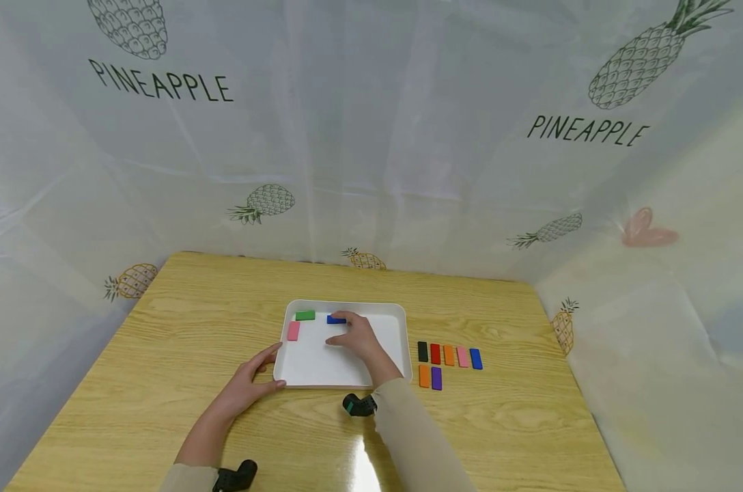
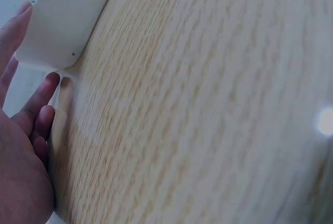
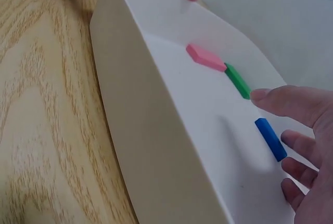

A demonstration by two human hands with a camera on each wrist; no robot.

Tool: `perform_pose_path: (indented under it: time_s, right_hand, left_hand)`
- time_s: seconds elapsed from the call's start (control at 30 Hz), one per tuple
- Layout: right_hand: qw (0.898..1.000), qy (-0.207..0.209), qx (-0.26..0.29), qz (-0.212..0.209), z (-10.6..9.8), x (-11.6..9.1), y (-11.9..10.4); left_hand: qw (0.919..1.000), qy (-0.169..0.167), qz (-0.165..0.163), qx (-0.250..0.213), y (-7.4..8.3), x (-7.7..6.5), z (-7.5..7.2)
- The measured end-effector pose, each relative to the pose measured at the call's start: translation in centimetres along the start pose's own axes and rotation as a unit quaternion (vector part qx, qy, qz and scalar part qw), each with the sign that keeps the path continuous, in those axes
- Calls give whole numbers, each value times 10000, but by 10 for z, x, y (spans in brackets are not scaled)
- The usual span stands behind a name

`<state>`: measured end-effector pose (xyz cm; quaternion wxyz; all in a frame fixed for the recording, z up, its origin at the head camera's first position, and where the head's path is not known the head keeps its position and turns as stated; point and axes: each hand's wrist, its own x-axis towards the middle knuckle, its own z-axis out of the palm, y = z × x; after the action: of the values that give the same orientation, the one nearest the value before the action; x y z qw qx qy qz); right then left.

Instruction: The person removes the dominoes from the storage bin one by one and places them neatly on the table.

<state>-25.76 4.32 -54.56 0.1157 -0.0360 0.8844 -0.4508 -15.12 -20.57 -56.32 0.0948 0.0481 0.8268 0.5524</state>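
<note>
Blue block (image 1: 335,320) in tray (image 1: 313,363), right fingers (image 3: 301,147) apart nearby, left fingers (image 2: 39,97) apart at tray, "PINEAPPLE" on backdrop (image 1: 377,130)

Wood-grain table (image 1: 513,424) under left hand (image 1: 242,391) and right hand (image 1: 359,338). Pale pineapple-print curtain (image 1: 371,137) beyond both. Reddish print (image 1: 649,236) well right of right hand.

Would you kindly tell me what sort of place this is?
Seemingly a makeshift tabletop work booth: a wood-grain table, pineapple-print sheeting hung behind and beside it, and a white tray on top.
</note>
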Motion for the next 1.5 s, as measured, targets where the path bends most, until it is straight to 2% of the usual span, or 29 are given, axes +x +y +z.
perform_pose_path:
  time_s: [0.27,0.5,0.73,0.97,1.27,1.5]
  right_hand:
    - [10000,32,-52,63,0,-2,5]
    - [9996,-57,-214,-170,-2,-5,6]
    - [9998,-187,71,-92,-4,-8,8]
    - [9990,-288,316,-88,-7,-13,8]
    - [9996,141,-241,66,-11,-14,13]
    - [9990,203,-391,37,-10,-13,21]
  left_hand:
    - [10000,-16,-28,-87,0,0,1]
    - [9999,-25,97,-78,1,0,-1]
    - [9998,43,194,-53,-2,2,0]
    - [9999,30,101,45,-2,1,1]
    - [9999,5,131,39,0,0,0]
    - [9999,50,152,44,-3,1,2]
